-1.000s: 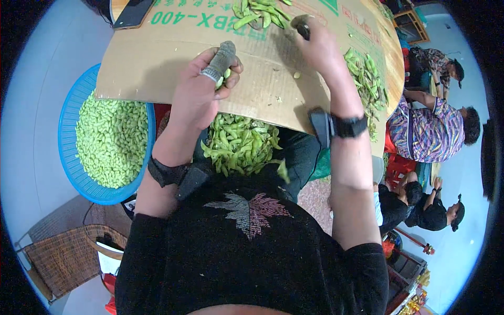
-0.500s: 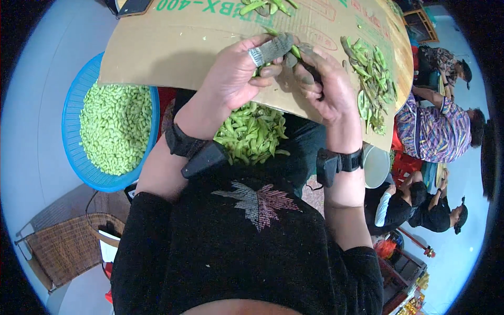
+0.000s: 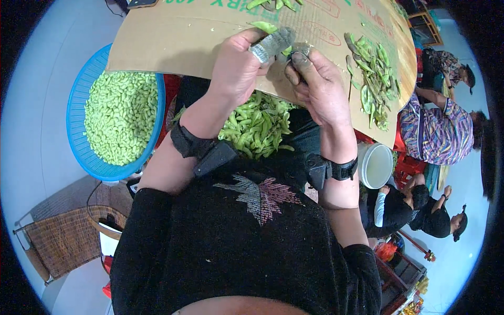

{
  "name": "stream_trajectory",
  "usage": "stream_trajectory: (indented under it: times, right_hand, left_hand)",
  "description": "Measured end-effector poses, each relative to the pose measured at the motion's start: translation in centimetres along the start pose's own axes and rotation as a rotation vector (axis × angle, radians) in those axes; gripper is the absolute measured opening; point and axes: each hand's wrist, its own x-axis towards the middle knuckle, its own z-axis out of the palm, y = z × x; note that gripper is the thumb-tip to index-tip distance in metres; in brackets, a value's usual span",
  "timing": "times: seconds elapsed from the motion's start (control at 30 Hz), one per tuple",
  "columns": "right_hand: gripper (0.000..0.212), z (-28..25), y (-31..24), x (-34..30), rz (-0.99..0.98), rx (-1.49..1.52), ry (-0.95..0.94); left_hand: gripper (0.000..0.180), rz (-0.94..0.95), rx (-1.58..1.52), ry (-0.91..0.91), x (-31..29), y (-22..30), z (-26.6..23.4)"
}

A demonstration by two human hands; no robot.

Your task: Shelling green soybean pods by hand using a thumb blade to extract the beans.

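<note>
Both my hands are raised over a sheet of cardboard (image 3: pixel 173 39), close together. My left hand (image 3: pixel 233 68) is closed on a green bean pod (image 3: pixel 263 26), which sticks out past its fingers; a grey knitted cover wraps its thumb. A bit of green shows between the two hands, where the fingertips of my right hand (image 3: pixel 325 86) pinch at the pod's other end. The fingers hide most of the pod. Below the cardboard's edge, in my lap, lies a heap of unshelled green pods (image 3: pixel 257 126).
To the left stands a blue basin (image 3: pixel 75 128) full of shelled beans (image 3: pixel 123 121). Pods and empty shells (image 3: pixel 374 73) lie at the cardboard's right, more pods (image 3: pixel 273 4) at its far edge. A white bucket (image 3: pixel 377 167) stands at right; several people sit beyond it.
My hands have shifted slightly, and the pod now shows more beyond my left hand's fingers. The whole view has tilted a little.
</note>
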Motion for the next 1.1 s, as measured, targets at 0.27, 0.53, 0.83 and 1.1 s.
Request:
stream_trajectory:
  times: [0.27,0.53,0.83,1.1]
  right_hand:
    - [0.014,0.1,0.7,0.1,0.089,0.074,-0.011]
    - [0.012,-0.6,0.4,0.1,0.062,0.126,0.092]
    - [0.024,-2.7,0.5,1.6,-0.207,-0.338,0.207]
    - [0.02,-2.7,0.6,1.7,-0.309,-0.496,0.088]
  left_hand:
    - [0.015,-0.119,-0.275,-0.245,0.3,-0.9,-1.7]
    - [0.02,0.064,-0.038,-0.117,0.3,-0.9,-0.7]
    - [0.039,0.002,0.075,-0.156,0.4,-0.7,-0.4]
    - [0.044,-0.095,0.224,-0.289,0.5,-0.2,-0.3]
